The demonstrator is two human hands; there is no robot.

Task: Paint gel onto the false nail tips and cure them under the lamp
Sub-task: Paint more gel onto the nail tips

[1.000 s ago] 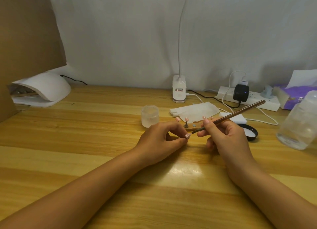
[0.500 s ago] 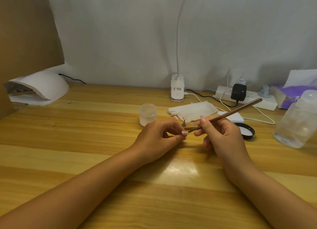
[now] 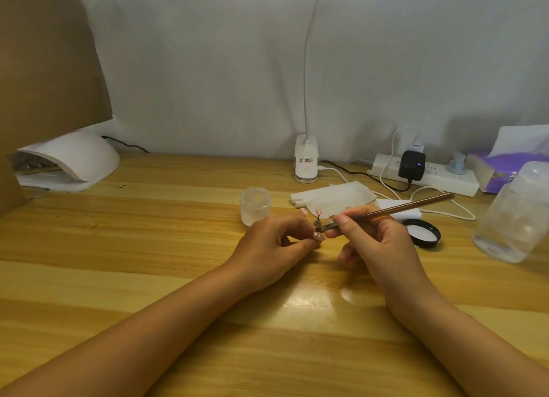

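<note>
Left hand (image 3: 267,248) pinches a false nail tip (image 3: 318,235) low over the surface (image 3: 148,263); right hand (image 3: 377,242) grips the brush (image 3: 416,206) pencil-style, bristles at the tip, contact not resolvable. Risk: shallow pinch on a tiny part, so brush pressure could twist it loose or smear gel onto fingers, and the spare tips on stands (image 3: 318,211) just behind are easy to knock. Open jar (image 3: 255,205), black lid (image 3: 424,232) and clear bottle (image 3: 517,215) sit close by; curing lamp (image 3: 74,159) is well apart at far left, a long carry for wet gel.
</note>
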